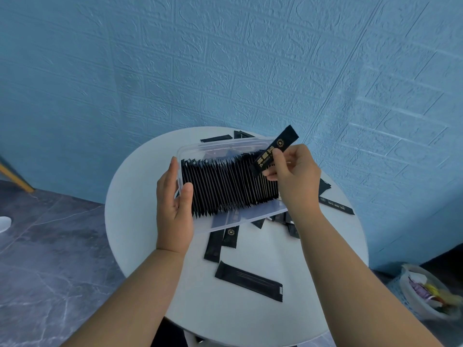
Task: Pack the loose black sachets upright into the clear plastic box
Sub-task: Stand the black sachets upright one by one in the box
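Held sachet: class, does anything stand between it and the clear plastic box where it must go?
Nothing visible stands between them. The right hand pinches the held sachet over the open clear plastic box, at its right end. The row of packed sachets fills most of the box; the hand hides whatever gap remains there.

Count, one view: we log one clear plastic box (225, 221), one round worktop (140, 221) and one bowl (406, 294) on the floor. In the box we see one packed row of sachets (225, 186), too tight to count singly, plus one raised sachet (274, 151) above it. We count at least eight loose sachets (248, 281) on the worktop, several partly hidden by the box.
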`<action>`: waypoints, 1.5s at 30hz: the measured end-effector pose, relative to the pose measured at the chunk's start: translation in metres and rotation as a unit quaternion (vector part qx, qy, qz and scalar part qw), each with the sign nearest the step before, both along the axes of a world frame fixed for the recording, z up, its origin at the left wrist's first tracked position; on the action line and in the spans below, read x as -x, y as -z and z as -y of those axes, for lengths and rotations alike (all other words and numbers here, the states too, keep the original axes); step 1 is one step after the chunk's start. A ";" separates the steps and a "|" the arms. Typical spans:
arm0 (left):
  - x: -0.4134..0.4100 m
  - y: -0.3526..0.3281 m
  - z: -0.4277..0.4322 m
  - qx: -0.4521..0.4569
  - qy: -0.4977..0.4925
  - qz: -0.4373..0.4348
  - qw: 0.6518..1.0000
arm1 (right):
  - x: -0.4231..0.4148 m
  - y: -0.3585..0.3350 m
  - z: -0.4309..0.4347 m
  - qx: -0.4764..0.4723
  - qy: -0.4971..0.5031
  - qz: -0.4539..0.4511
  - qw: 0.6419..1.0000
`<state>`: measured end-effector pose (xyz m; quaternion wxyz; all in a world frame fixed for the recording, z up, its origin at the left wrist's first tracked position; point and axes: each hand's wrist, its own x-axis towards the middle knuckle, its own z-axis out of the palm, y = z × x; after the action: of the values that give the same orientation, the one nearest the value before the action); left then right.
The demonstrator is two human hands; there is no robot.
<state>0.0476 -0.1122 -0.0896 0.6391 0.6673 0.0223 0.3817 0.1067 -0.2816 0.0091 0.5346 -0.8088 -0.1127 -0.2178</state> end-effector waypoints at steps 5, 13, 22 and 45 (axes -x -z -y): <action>0.000 0.001 0.000 -0.001 -0.001 0.002 1.000 | -0.009 -0.003 -0.003 0.047 0.034 0.038 0.998; -0.001 0.000 -0.001 0.000 -0.002 0.006 1.000 | -0.015 0.004 -0.009 0.087 0.029 0.043 0.995; -0.001 0.000 -0.001 0.002 -0.001 0.012 1.000 | -0.019 0.015 -0.007 0.167 0.027 0.038 0.985; -0.002 0.001 -0.001 0.006 0.004 0.005 1.000 | -0.023 0.028 -0.005 0.208 -0.025 -0.077 0.975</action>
<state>0.0493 -0.1111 -0.0906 0.6448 0.6617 0.0188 0.3821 0.1302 -0.2769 -0.0185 0.3672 -0.9133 -0.1343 -0.1137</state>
